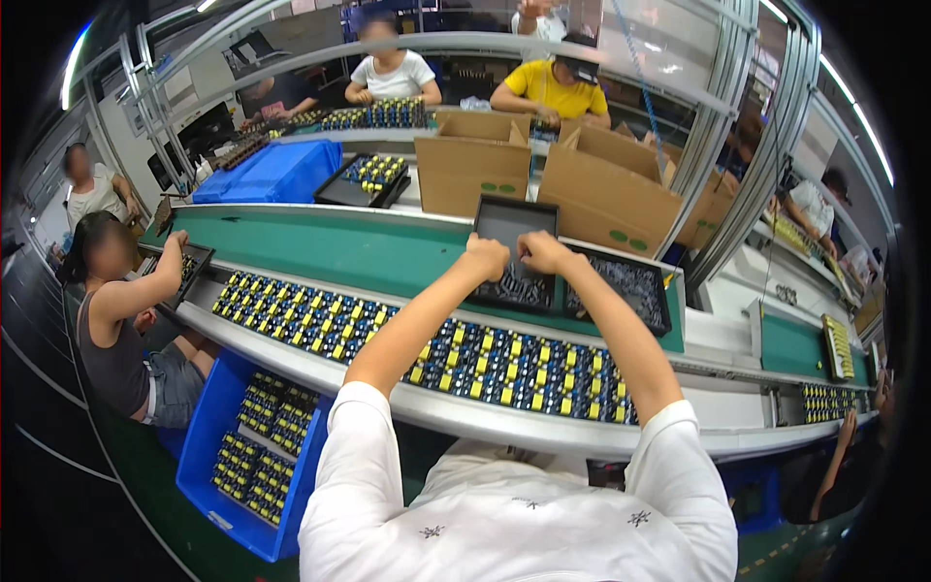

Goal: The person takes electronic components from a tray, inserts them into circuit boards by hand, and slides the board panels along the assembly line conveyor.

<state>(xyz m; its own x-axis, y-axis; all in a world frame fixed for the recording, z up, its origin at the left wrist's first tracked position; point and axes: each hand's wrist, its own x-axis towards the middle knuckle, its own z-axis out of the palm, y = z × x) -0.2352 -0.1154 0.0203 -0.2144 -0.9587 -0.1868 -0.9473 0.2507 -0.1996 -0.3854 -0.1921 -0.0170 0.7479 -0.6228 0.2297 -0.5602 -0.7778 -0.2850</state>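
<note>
Two hands (488, 259) (545, 252) at black trays (516, 221), green oval marks (489, 187) on cartons (461, 165)

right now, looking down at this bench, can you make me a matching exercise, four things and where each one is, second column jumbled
Things
1. blue plastic bin
2. long row of circuit boards
3. open cardboard boxes
4. left hand and right hand

Places
A. close together at the black trays
B. below bench height, on the person's left
C. beyond the far edge of the green work surface
D. along the near side of the green work surface

Pairs: 1-B, 2-D, 3-C, 4-A
</note>
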